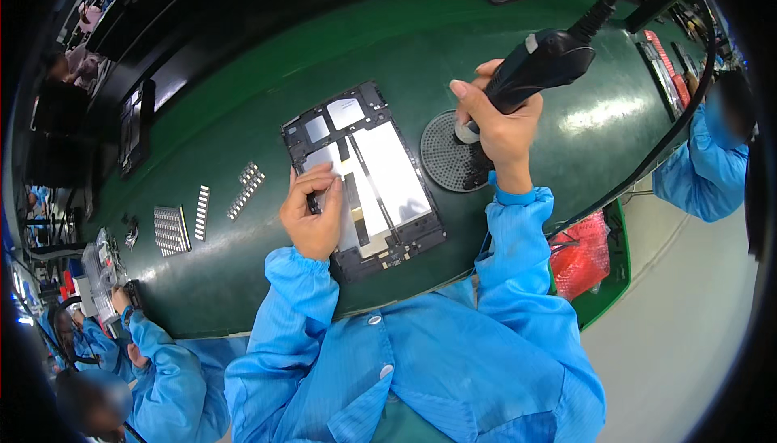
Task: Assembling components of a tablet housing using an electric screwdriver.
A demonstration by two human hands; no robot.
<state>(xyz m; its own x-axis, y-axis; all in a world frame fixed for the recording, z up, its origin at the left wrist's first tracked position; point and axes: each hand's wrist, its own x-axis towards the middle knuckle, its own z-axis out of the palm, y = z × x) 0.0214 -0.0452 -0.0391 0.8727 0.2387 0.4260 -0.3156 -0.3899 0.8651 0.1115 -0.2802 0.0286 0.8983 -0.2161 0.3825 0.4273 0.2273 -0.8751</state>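
On the green workbench in front of me lies an opened tablet point(392, 172), with white battery cells and a dark frame showing. My left hand point(312, 215) rests over its left side, fingers curled and thumb near the index finger; whether anything is pinched there I cannot make out. A black corded electric screwdriver point(541, 69) is gripped in my right hand point(508, 131), tilted with its lower end down over a round perforated dish point(441, 151). Small dark bits, probably screws, lie in that dish. My hand covers the screwdriver's tip.
Strips of small parts point(202, 212) and a stacked block of them point(171, 230) lie to the left. A green bin point(609, 297) with red bubble wrap point(581, 261) stands below the right edge. The cable point(668, 139) curves down the right. Co-workers in blue sit on both sides.
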